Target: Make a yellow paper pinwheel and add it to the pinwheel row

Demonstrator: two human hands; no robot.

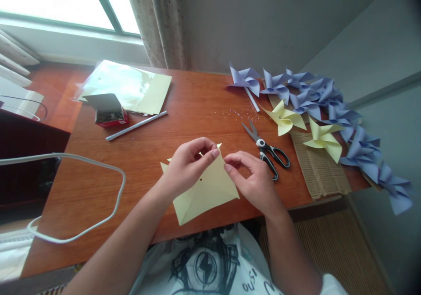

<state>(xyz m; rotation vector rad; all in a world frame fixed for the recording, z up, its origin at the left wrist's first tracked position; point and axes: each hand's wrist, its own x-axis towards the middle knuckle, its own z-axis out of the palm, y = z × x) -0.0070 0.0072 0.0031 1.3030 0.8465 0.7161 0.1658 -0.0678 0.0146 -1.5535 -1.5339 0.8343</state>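
Low in the middle of the frame, just past a white shirt (237, 260) with dark drawings, a pale yellow paper sheet with cut edges (213, 190) lies at the near edge of the shiny brown wooden table (204, 97). The left hand (189, 163) is nearly closed, its thumb and finger pinching near the top tip of the sheet. The right hand (253, 179) has its fingers curled in, with thumb and finger by the sheet's right edge; I cannot tell if they grip it or just touch it.

The sheet looks very light and thin. It should bend easily and spring back a bit, but a hard squeeze could crease it. The narrow parts by the cuts may rip, and so may the spot near the small dark hole. A soft pinch close to a tip looks best, with the wide flat part held down.

Right of center, black and grey scissors (261, 143) lie with their blades apart. Past them, yellow paper pinwheels (324, 139) and purple paper pinwheels (245, 79) fill the right side. At the upper left are a small red box (113, 119) and a thin grey stick (136, 126).
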